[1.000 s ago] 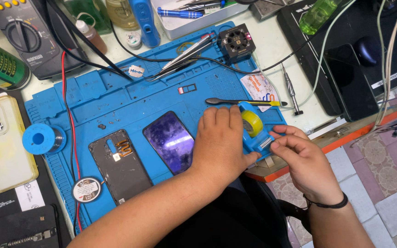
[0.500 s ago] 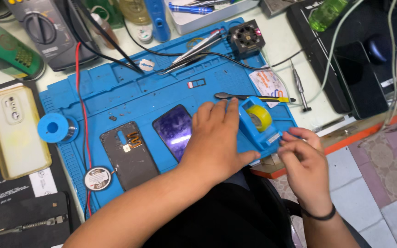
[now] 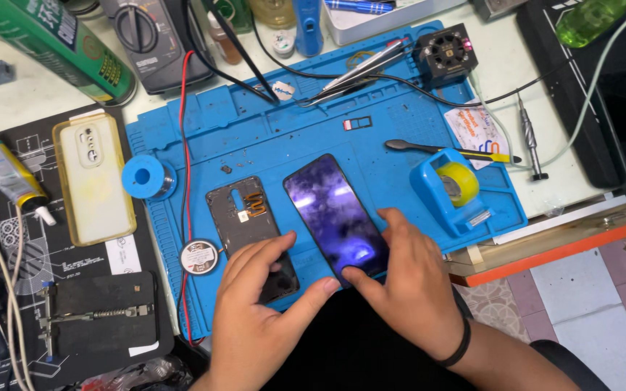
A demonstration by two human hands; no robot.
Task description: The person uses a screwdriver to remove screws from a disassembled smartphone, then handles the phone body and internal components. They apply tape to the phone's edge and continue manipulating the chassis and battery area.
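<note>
A dark smartphone (image 3: 333,210) with a glossy purple-reflecting screen lies face up on the blue work mat (image 3: 255,137). My right hand (image 3: 411,282) rests at its lower right corner, fingers touching the phone's bottom edge. My left hand (image 3: 262,304) lies over the lower end of an opened phone back frame (image 3: 244,217) beside it, the thumb reaching toward the smartphone's bottom edge. Neither hand grips anything.
A blue tape dispenser (image 3: 452,190) with yellow tape stands right of the phone. A blue solder spool (image 3: 144,177), a round tin (image 3: 198,256), tweezers (image 3: 360,69), a spudger (image 3: 443,150), a yellowed phone case (image 3: 94,177), a multimeter (image 3: 150,40) and red wire (image 3: 185,181) surround the mat.
Both hands left the tape dispenser at the mat's right edge and moved left and down to the smartphone and back frame. The camera view shifted closer.
</note>
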